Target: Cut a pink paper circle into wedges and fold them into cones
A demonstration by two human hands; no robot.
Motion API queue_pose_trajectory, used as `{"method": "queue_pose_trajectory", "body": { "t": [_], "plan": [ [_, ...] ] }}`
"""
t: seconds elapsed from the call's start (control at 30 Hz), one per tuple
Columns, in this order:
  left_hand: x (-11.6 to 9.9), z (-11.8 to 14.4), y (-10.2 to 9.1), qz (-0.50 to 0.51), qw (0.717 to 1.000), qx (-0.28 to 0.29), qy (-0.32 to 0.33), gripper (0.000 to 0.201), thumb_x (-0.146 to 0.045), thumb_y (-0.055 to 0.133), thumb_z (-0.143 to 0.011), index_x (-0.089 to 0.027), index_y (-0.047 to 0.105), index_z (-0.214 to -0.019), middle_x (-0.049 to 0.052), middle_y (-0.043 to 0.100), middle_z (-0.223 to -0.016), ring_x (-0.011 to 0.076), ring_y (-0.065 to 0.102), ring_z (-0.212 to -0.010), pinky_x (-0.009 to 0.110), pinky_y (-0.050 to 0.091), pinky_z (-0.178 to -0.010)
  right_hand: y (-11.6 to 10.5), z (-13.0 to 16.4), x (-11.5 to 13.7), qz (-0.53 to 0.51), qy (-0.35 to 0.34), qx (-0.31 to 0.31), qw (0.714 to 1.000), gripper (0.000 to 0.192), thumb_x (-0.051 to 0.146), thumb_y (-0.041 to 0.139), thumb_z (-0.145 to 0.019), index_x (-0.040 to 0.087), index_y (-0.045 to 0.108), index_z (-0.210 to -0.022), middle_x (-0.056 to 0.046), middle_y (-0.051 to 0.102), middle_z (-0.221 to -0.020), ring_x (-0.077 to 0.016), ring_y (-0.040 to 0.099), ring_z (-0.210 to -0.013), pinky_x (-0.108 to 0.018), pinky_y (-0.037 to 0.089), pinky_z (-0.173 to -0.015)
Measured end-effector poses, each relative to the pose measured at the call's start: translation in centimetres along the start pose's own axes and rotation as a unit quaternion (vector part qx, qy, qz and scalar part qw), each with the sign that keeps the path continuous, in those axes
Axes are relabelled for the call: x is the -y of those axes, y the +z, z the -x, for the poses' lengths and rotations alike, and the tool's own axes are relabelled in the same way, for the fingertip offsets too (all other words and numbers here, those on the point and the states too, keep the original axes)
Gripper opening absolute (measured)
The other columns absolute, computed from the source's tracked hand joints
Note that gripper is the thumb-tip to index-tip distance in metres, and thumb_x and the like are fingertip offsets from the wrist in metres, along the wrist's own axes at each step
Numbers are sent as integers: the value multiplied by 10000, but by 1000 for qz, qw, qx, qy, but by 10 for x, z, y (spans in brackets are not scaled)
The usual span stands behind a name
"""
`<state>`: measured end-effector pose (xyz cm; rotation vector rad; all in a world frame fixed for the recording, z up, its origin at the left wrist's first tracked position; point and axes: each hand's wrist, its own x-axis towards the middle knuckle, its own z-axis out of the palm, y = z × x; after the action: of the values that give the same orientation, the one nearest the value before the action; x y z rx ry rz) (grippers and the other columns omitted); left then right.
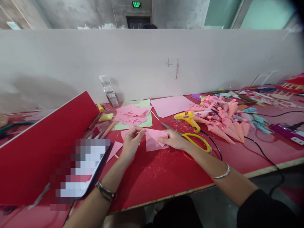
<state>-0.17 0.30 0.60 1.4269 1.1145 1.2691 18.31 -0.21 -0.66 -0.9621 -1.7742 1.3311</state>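
Observation:
Between my two hands is a piece of pink paper (152, 141), its top edge folded over at a slant. My left hand (132, 141) pinches the paper's upper left corner between thumb and fingers. At the right side, my right hand (174, 138) grips the folded part. Just beyond my right hand lie scissors (199, 141) with yellow handles, partly hidden by my forearm. A pink paper triangle (115, 150) rests on the table left of my left hand. Behind the hands, pink paper scraps (133, 114) are heaped on a green sheet (149, 122).
A yellow glue gun (188, 118) lies beside a pile of pink paper cones (229, 122); its black cord runs right. A tablet-like screen (87, 171) and a red board (47, 145) stand left. A clear bottle (110, 93) leans by the white partition (142, 63). Pink sheets (172, 105) lie behind.

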Motion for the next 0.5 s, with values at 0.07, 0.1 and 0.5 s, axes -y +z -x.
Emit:
{"method": "queue_pose_trajectory", "body": {
  "t": [0.07,0.1,0.5],
  "plan": [
    [0,0,0,11,1000,1,1,190,-339,589,-704,-177,511,-644,-77,366,-478,54,325,-427,184,258,-425,0,0,0,-8,-1,4,1000,207,321,541,-746,126,610,-741,-18,585,-657,-105,503,-607,-224,411,-570],
    [0,0,1,19,1000,1,2,190,-338,591,-701,-178,511,-639,-78,369,-475,52,329,-427,182,259,-428,0,0,0,-10,-2,4,1000,209,323,544,-744,125,611,-746,-19,586,-661,-106,504,-611,-225,411,-575],
    [3,2,4,34,986,160,-41,70,-175,535,-679,-171,554,-747,-41,529,-590,80,468,-539,198,378,-554,1,1,3,-24,9,-11,1000,215,334,544,-742,122,576,-722,11,533,-602,-76,463,-521,-202,376,-508]
  ]
}}
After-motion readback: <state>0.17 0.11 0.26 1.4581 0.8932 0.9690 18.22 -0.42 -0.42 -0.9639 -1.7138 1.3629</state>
